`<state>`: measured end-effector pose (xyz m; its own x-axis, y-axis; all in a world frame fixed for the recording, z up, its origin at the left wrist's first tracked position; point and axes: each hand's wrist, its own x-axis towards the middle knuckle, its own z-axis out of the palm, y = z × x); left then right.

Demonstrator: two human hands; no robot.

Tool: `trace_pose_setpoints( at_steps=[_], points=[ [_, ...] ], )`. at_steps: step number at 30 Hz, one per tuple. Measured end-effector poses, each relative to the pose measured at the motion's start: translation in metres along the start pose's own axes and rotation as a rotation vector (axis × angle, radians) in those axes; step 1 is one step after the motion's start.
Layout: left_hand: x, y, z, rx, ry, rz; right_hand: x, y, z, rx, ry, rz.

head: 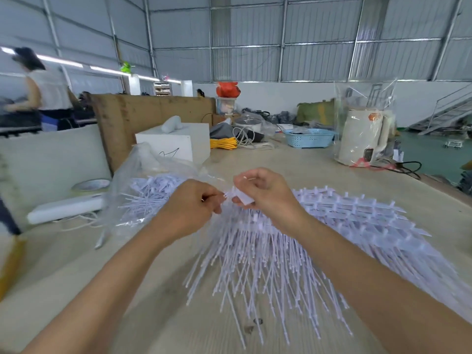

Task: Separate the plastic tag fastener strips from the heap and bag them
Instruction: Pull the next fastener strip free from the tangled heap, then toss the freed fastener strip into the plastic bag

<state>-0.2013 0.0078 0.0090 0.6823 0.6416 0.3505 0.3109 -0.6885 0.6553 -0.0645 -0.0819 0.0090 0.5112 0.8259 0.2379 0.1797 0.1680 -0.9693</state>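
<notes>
Above a wooden table [76,264], the left hand [190,204] and right hand [265,194], fingers curled, together pinch one white fastener strip [238,196] atop the heap [281,251], whose long stems point toward the viewer.

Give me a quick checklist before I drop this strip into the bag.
1. Left hand pinches the strip: ok.
2. Right hand pinches it too: ok.
3. Strip free of the heap: cannot tell; the hands hide its lower part.
4. Bag within reach, left of the hands: ok.
5. Bag mouth open toward the hands: cannot tell.
6. Strips already in the bag: ok.
</notes>
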Motion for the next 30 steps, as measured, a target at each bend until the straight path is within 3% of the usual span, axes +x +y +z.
trace_pose_setpoints(
  at_steps=[2,5,7,12,15,19,24,30],
  points=[
    [0.0,-0.026,-0.02,0.023,0.083,-0.071,0.015,0.005,0.023,-0.196,-0.03,-0.059],
    [0.008,-0.06,-0.042,0.147,0.217,-0.182,0.038,0.018,0.048,-0.578,0.068,-0.299],
    [0.018,-0.078,-0.049,0.226,0.245,-0.236,0.049,0.025,0.058,-0.834,0.105,-0.362],
    [0.057,-0.099,-0.04,0.341,0.215,-0.354,0.073,0.033,0.067,-1.295,-0.015,-0.086],
    [0.077,-0.106,-0.028,0.393,0.219,-0.378,0.085,0.031,0.068,-1.32,-0.069,0.005],
    [0.094,-0.116,-0.009,0.406,0.197,-0.385,0.091,0.029,0.07,-1.135,-0.054,-0.063],
    [0.103,-0.131,0.017,0.794,0.008,-0.409,0.098,0.033,0.069,-1.072,0.032,-0.069],
    [0.101,-0.153,0.029,0.924,-0.058,-0.467,0.102,0.043,0.067,-1.152,-0.011,-0.025]
  ],
)
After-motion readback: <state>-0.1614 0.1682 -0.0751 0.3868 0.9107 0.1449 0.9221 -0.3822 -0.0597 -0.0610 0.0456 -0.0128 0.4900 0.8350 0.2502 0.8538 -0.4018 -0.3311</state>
